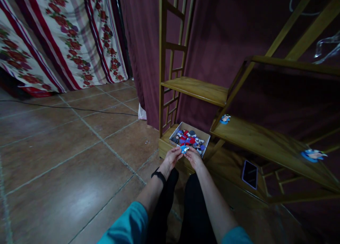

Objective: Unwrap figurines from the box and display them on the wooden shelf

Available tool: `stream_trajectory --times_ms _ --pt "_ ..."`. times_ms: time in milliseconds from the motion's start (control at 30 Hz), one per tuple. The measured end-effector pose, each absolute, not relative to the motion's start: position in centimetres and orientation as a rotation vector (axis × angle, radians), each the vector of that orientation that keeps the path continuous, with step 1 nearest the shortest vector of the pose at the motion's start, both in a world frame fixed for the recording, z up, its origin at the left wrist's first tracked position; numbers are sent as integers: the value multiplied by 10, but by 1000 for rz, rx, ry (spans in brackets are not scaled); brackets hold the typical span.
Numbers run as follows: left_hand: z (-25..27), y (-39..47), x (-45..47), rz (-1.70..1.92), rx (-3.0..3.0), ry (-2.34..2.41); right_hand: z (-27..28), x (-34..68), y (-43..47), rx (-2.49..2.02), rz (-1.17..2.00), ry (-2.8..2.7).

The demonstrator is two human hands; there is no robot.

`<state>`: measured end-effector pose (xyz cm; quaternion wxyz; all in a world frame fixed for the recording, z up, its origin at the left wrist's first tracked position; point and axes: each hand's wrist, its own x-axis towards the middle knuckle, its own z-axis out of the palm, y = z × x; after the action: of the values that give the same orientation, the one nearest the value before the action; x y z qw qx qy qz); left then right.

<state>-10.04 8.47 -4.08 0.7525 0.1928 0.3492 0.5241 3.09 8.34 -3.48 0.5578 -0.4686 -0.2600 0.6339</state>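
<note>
A small blue-and-white figurine (pixel 184 149) sits between my two hands, just in front of a cardboard box. My left hand (pixel 173 156) grips it from the left side, and a black band circles that wrist. From the right, my right hand (pixel 193 156) has its fingers closed on the same figurine. Behind them the open white box (pixel 206 137) stands on the low wooden shelf, filled with several small red, purple, grey and white figurines (pixel 187 137). The fine details of the held piece are too small to make out.
On the right-hand wooden shelf (pixel 255 141) stand two blue-based figurines, one near its left end (pixel 225 118) and one farther right (pixel 313 155). A dark tablet or phone (pixel 250 174) lies lower down. A black cable (pixel 69 107) crosses the tiled floor (pixel 66 173).
</note>
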Motion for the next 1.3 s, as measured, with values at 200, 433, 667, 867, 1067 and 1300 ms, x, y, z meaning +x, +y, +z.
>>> stream_trajectory --times_ms 200,433,667,867,1067,1300 --pt "-42 85 -100 1149 426 778 -35 31 83 -1110 1522 -629" --pt "-40 85 -101 1194 398 849 -31 28 81 -1086 1567 -632" --pt "-39 87 -101 1209 386 827 -28 24 80 -1054 1533 -620" --pt "-37 87 -100 1185 386 792 -27 25 80 -1055 1495 -611" --pt "-37 89 -99 1193 384 801 -27 25 79 -1013 1550 -617" --pt "-36 87 -99 1162 493 723 -28 27 79 -1067 1569 -654"
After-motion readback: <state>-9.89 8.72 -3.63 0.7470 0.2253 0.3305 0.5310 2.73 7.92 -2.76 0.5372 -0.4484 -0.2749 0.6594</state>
